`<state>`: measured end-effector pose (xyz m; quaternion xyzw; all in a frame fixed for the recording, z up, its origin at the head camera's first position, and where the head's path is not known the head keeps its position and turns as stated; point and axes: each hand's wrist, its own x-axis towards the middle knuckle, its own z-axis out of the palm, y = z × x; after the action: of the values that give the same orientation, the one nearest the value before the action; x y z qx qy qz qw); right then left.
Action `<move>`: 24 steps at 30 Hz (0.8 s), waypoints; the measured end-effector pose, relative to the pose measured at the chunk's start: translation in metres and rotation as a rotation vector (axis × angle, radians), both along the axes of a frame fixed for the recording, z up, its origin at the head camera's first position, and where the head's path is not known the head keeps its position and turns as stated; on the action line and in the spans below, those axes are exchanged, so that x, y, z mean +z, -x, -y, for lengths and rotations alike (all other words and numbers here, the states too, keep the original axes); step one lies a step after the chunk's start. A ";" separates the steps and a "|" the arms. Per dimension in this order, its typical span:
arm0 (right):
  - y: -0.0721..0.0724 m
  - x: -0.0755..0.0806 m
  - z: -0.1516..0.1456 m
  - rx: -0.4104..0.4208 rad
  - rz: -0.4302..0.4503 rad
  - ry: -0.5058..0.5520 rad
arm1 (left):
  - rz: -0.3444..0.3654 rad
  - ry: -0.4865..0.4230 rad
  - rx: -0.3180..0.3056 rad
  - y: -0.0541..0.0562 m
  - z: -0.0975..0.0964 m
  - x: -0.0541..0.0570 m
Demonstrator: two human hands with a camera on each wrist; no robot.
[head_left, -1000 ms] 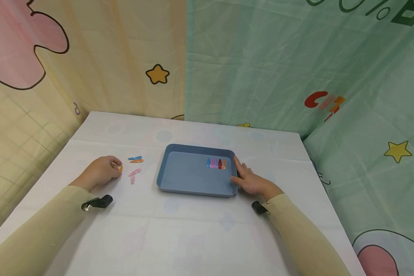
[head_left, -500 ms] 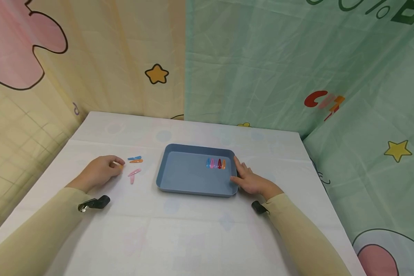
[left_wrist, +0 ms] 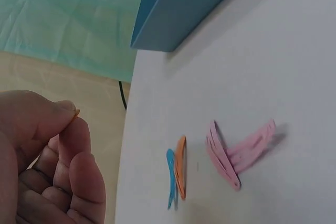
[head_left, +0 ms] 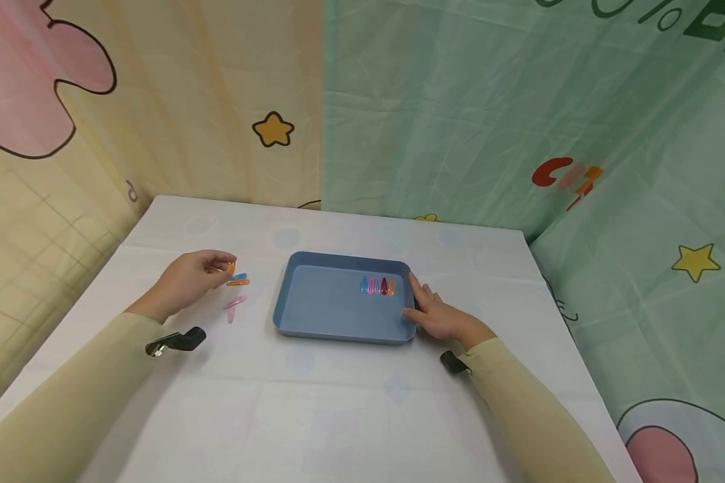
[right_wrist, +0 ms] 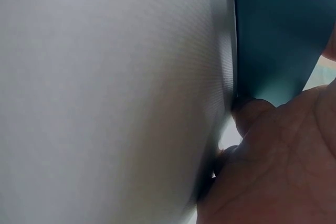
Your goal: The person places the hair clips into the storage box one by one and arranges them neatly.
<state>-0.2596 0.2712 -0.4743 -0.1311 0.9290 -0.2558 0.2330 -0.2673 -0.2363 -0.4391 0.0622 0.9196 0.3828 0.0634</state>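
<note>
My left hand [head_left: 187,278] pinches an orange hair clip [head_left: 231,267] between thumb and fingertips, raised over the left part of the table. In the left wrist view only the tip of that clip shows. Below lie a blue hair clip [left_wrist: 171,174] and another orange hair clip [left_wrist: 180,169] side by side, and two pink hair clips [left_wrist: 223,161] that touch. My right hand [head_left: 441,318] rests against the right side of a blue-grey tray [head_left: 326,322], its fingers extended along the wall and its thumb at the rim. Several hair clips [head_left: 377,286] stand in a row inside the tray, near its right end.
A white cloth covers the table [head_left: 314,409]. Printed curtains [head_left: 435,121] hang behind the table and at both sides. Small black devices sit at both wrists, one by the left sleeve [head_left: 115,355].
My left hand has lifted the orange clip and moved up and to the right, over the blue clip. The right hand and the tray have stayed put.
</note>
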 end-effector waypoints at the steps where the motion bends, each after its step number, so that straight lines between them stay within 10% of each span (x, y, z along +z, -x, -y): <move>1: 0.000 0.000 0.000 -0.002 0.001 0.000 | -0.008 -0.009 -0.004 0.001 -0.004 0.002; 24: 0.001 -0.001 -0.001 -0.008 0.005 -0.004 | -0.072 -0.106 -0.112 0.025 -0.095 0.020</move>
<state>-0.2611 0.2725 -0.4753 -0.1262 0.9295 -0.2551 0.2345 -0.2924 -0.1409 -0.4187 0.1306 0.8948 0.4242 0.0483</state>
